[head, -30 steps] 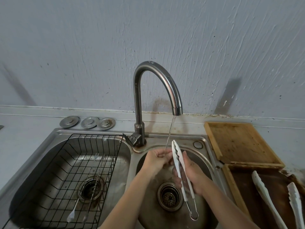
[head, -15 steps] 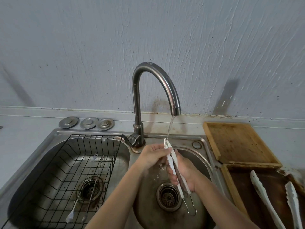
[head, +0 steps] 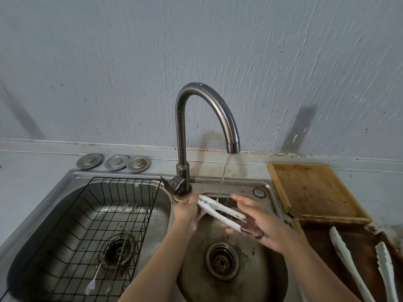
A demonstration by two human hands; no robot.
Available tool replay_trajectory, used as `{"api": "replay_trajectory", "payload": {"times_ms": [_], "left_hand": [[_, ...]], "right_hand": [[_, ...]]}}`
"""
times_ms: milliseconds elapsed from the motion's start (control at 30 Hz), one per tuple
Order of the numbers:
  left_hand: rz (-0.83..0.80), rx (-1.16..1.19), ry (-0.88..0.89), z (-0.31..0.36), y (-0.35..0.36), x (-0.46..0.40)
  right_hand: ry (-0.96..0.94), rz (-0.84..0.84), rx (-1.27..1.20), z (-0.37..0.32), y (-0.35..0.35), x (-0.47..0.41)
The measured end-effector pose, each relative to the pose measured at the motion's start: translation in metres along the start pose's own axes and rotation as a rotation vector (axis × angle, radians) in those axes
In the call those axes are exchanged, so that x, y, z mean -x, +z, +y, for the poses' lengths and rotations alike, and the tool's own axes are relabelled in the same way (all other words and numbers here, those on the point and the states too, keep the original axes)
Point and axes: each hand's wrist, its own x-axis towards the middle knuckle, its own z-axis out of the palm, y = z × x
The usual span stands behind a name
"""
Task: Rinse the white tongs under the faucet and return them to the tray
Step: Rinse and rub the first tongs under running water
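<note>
Grey rough-plastered wall behind, pale counter below it, double steel sink set in. Curved faucet at the sink's back edge between the basins, thin stream of water running. Held the white tongs over the back edge of the right basin, lying nearly level, toothed tips to the left, water landing just behind the tips. Left hand pinched on the tip end, fingers together around it. Right hand cradled the handle end, fingers spread loosely and partly open. Tongs closed, arms pressed together, dark grime between them. Open room below over the drain. Black wire rack filled the left basin, thin utensils inside. Wooden tray at the sink's right edge; darker tray nearer, with two more white tongs lying in it. Three metal drain covers along the counter's back edge.
</note>
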Motion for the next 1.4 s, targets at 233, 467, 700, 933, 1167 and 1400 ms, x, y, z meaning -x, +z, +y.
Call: {"api": "replay_trajectory", "payload": {"times_ms": [233,467,700,933,1167,1400], "left_hand": [[-0.032,0.226,-0.435,-0.026,0.008,0.006],[-0.186,0.15,-0.713,-0.04,-0.007,0.019],[-0.162,-0.122,-0.565,-0.039,-0.017,0.02],[-0.152,-0.315,-0.394,-0.012,-0.038,0.018],[-0.157,-0.332,-0.421,-0.017,-0.032,0.027],[-0.257,-0.279,-0.542,-0.024,-0.023,0.036]], "right_hand": [[-0.601,0.038,0.79,-0.013,0.011,0.001],[-0.8,0.254,0.895,-0.026,0.039,-0.028],[-0.759,0.277,0.849,-0.031,0.035,-0.026],[-0.632,0.326,0.744,-0.05,0.017,-0.015],[-0.775,0.179,0.738,-0.043,0.029,-0.008],[-0.8,0.042,0.637,-0.05,0.036,-0.015]]}}
